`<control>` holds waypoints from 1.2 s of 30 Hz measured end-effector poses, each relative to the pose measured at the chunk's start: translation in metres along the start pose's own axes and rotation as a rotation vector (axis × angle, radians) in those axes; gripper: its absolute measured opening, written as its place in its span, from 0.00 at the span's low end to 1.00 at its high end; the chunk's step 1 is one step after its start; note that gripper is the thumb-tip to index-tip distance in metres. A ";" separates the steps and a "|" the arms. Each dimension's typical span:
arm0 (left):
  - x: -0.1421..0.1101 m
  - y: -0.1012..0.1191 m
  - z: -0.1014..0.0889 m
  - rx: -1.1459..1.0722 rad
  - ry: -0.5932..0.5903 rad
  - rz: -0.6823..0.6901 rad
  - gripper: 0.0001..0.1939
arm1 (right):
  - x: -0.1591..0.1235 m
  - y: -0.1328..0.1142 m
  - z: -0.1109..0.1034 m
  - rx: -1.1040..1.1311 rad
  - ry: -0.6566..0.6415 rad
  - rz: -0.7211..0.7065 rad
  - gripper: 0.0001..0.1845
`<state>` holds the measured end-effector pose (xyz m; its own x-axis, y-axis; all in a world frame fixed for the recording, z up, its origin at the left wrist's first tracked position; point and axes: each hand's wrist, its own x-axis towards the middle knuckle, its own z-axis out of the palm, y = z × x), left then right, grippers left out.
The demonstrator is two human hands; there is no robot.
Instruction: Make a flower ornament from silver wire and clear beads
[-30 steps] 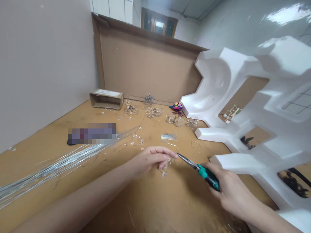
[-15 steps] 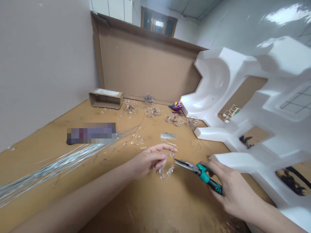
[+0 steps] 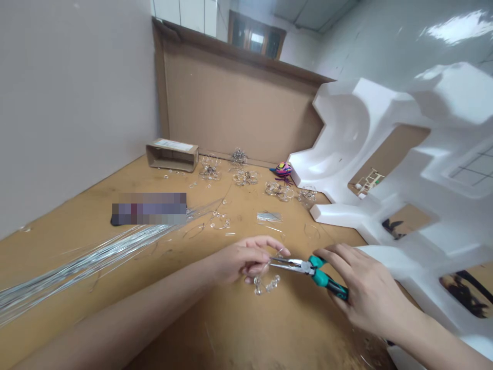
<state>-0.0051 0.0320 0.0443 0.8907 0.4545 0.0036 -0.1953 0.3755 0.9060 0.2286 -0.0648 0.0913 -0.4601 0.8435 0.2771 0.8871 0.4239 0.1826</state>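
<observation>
My left hand (image 3: pixel 246 259) pinches a thin wire strung with clear beads (image 3: pixel 266 285), which hang in a loop below the fingers. My right hand (image 3: pixel 360 285) is wrapped round the green and black handles of long-nose pliers (image 3: pixel 308 267). The jaws are parted, and their tips reach the wire by my left thumb and fingertips. Whether the jaws touch the wire I cannot tell. Beyond my left hand lie loose clear beads on wire (image 3: pixel 220 221) and a small bundle of short cut wires (image 3: pixel 269 217).
Long silvery wires (image 3: pixel 127 249) stretch across the left. Behind are an open cardboard box (image 3: pixel 172 155), several bead-and-wire pieces (image 3: pixel 245 177) and a colourful toy (image 3: pixel 283 169). White moulded foam (image 3: pixel 339 216) stands along the right, a cardboard wall (image 3: pixel 239 103) at the back.
The pliers have moved left to my left fingertips, and their jaws have opened. The beaded loop sits a little lower. The whole view has shifted slightly.
</observation>
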 end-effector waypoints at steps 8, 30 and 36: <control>-0.002 0.000 0.000 0.008 -0.041 -0.045 0.15 | 0.000 0.002 -0.002 0.030 -0.026 -0.045 0.23; -0.003 -0.002 0.002 -0.021 -0.059 -0.073 0.10 | -0.003 -0.011 -0.004 0.134 -0.098 -0.030 0.14; 0.004 -0.006 0.000 0.033 0.124 0.092 0.06 | -0.006 -0.013 -0.008 0.165 -0.208 0.142 0.18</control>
<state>-0.0004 0.0321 0.0390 0.8119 0.5827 0.0366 -0.2579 0.3016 0.9179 0.2193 -0.0780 0.0953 -0.3291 0.9403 0.0871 0.9437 0.3307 -0.0043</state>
